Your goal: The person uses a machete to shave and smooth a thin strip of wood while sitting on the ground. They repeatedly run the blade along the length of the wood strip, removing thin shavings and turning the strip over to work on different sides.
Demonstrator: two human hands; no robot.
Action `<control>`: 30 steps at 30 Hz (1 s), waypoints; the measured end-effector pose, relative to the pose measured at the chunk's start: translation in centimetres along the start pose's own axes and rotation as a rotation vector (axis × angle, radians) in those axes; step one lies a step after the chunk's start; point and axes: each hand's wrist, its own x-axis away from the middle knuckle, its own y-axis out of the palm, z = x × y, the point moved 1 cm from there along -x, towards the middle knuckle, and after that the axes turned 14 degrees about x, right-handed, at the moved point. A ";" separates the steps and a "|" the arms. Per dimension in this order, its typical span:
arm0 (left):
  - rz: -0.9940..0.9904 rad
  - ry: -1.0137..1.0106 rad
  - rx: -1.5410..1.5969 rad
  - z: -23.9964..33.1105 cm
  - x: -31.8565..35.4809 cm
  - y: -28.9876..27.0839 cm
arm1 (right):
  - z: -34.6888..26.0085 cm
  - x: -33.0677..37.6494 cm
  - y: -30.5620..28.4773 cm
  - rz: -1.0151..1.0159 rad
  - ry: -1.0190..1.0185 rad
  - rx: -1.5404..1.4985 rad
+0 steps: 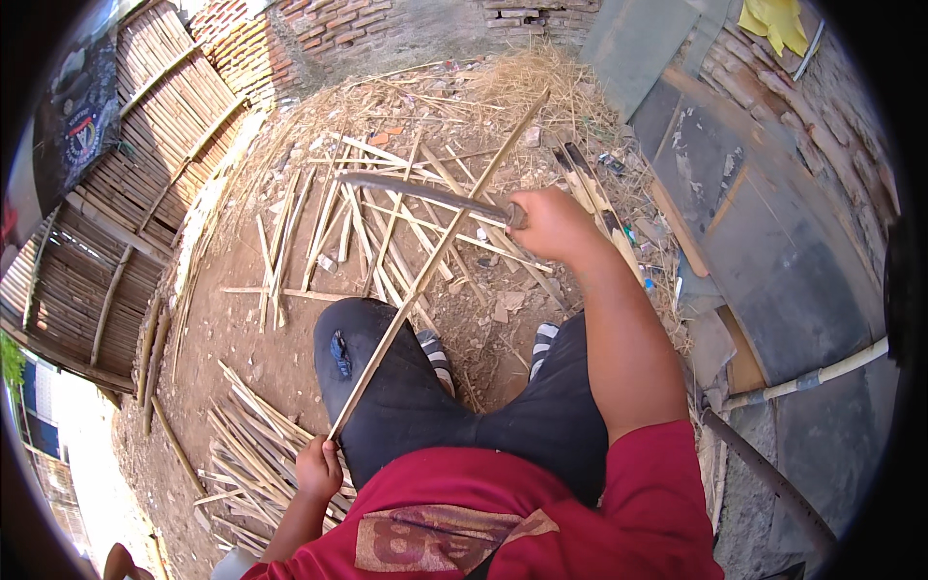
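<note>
A seated person's left hand [318, 468] is gripping the near end of a long bamboo strip [440, 256], which is slanting up and away across the left knee [353, 353]. The right hand [549, 224] is closing around the handle of a long curved blade [416, 190], whose edge is crossing the strip beyond that hand's left. Cut bamboo slats [338, 232] are lying scattered on the dirt past both hands.

Bamboo strip [440, 253]: long, thin, pale, slanting from lower left up to upper right across dark-trousered knee. Machete [425, 194]: long grey blade, dark handle, lying crosswise over strip's upper part.
</note>
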 end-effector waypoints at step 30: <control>-0.139 -0.047 0.290 -0.4 -0.9 -1.2 | -5.0 0.4 2.4 -0.294 -0.264 0.140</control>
